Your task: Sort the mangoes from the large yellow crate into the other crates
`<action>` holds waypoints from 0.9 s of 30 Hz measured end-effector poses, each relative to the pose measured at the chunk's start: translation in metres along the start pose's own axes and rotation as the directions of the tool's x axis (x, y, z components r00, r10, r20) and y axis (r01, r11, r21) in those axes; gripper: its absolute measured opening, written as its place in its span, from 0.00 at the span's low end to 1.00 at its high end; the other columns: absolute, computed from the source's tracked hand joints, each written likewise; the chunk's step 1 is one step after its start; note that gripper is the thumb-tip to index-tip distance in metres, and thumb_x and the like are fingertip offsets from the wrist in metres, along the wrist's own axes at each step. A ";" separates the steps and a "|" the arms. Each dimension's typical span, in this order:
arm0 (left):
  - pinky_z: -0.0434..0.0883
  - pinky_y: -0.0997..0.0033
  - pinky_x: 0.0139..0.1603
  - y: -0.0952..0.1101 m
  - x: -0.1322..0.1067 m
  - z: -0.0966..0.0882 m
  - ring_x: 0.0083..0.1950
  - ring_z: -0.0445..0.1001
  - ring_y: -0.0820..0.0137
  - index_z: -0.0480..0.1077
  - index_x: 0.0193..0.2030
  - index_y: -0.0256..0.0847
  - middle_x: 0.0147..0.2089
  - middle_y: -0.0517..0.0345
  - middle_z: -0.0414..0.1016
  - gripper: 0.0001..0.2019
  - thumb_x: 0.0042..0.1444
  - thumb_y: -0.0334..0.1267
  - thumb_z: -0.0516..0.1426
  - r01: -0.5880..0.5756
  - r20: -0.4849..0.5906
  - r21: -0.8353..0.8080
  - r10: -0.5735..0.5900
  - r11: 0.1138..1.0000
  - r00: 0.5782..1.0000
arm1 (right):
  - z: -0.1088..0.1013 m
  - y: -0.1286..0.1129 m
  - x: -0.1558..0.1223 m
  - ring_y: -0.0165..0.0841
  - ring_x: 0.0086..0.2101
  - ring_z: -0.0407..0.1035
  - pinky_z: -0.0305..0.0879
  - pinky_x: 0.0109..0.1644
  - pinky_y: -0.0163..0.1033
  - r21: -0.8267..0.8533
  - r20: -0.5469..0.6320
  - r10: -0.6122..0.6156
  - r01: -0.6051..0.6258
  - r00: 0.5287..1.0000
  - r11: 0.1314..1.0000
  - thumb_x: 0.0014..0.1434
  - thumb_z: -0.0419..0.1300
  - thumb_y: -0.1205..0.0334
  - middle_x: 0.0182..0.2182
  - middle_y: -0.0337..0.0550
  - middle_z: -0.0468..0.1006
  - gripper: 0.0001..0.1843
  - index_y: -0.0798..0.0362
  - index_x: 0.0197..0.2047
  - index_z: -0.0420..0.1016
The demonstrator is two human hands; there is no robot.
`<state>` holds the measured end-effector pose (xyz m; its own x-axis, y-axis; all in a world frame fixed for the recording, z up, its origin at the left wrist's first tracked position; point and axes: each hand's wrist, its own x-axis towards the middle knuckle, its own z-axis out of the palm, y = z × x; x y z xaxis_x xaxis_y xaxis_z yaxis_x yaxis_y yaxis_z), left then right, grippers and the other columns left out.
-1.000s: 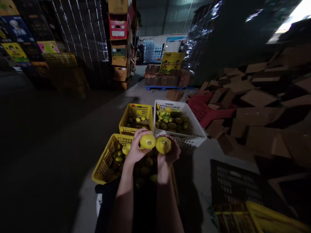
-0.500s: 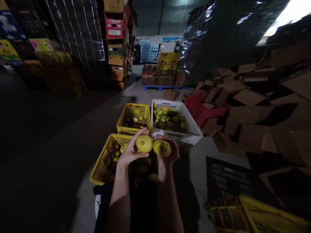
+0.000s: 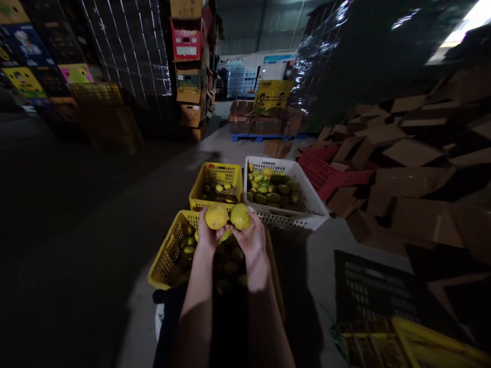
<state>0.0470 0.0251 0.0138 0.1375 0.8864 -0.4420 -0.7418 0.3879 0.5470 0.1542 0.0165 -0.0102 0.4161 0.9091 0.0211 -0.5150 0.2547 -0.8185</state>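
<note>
My left hand (image 3: pixel 207 236) grips one round yellow fruit (image 3: pixel 216 216), and my right hand (image 3: pixel 250 238) grips another yellow fruit (image 3: pixel 240 216) right beside it. Both are held up over the far rim of the near yellow crate (image 3: pixel 168 254), which holds several yellow-green fruits. Just beyond stand a smaller yellow crate (image 3: pixel 199 186) with a few fruits and a white crate (image 3: pixel 307 197) filled with greener ones.
A red crate (image 3: pixel 320 174) and a big heap of flattened cardboard boxes (image 3: pixel 414 168) lie to the right. A black crate (image 3: pixel 368 286) and a yellow crate (image 3: pixel 422 345) sit near right. Stacked cartons (image 3: pixel 190 66) and wrapped pallets (image 3: pixel 126 56) stand behind; a loaded blue pallet (image 3: pixel 261 120) lies farther back.
Both hands have shifted left and forward with their fruits, from in front of the white crate toward the small yellow crate. The fruits have turned in my fingers.
</note>
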 end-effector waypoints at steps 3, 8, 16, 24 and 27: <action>0.70 0.77 0.19 0.005 -0.002 0.000 0.18 0.69 0.74 0.74 0.44 0.34 0.23 0.58 0.73 0.23 0.68 0.52 0.49 0.040 -0.056 -0.067 -0.043 0.997 0.997 | 0.002 0.008 0.001 0.38 0.29 0.76 0.77 0.30 0.45 0.101 0.029 0.177 -0.179 0.984 0.979 0.49 0.67 0.46 0.31 0.43 0.84 0.14 0.46 0.33 0.78; 0.70 0.80 0.19 0.005 -0.002 0.001 0.19 0.71 0.74 0.73 0.50 0.34 0.24 0.58 0.74 0.22 0.69 0.51 0.49 0.011 -0.071 -0.128 -0.020 0.992 0.997 | 0.003 0.016 0.002 0.38 0.31 0.77 0.78 0.32 0.45 0.215 -0.062 0.244 -0.226 0.968 0.950 0.46 0.69 0.42 0.32 0.42 0.84 0.18 0.46 0.33 0.78; 0.71 0.79 0.24 0.004 0.001 0.000 0.23 0.71 0.75 0.73 0.41 0.38 0.27 0.59 0.74 0.19 0.69 0.51 0.51 -0.028 -0.135 -0.093 0.015 0.995 0.991 | 0.007 0.000 -0.002 0.37 0.30 0.76 0.79 0.36 0.45 0.179 -0.037 0.405 -0.393 0.913 0.902 0.54 0.62 0.34 0.28 0.43 0.82 0.25 0.49 0.33 0.78; 0.76 0.67 0.36 -0.005 0.005 -0.004 0.37 0.76 0.64 0.73 0.38 0.43 0.31 0.55 0.78 0.20 0.60 0.60 0.58 -0.071 -0.067 0.085 0.077 0.994 0.995 | 0.007 -0.011 -0.003 0.35 0.26 0.73 0.75 0.30 0.41 0.158 -0.011 0.443 -0.436 0.896 0.886 0.57 0.59 0.36 0.26 0.45 0.80 0.25 0.52 0.33 0.77; 0.75 0.68 0.35 -0.003 0.004 -0.006 0.37 0.77 0.64 0.73 0.37 0.43 0.30 0.55 0.78 0.19 0.58 0.59 0.61 -0.059 -0.048 0.125 0.065 0.990 0.997 | 0.008 -0.013 -0.005 0.35 0.25 0.73 0.76 0.30 0.42 0.142 0.005 0.417 -0.413 0.909 0.899 0.54 0.63 0.36 0.26 0.43 0.80 0.24 0.50 0.34 0.77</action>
<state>0.0453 0.0256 0.0064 0.0577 0.8967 -0.4389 -0.6610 0.3638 0.6563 0.1535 0.0112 0.0050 0.1601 0.9340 -0.3194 -0.7415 -0.0998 -0.6635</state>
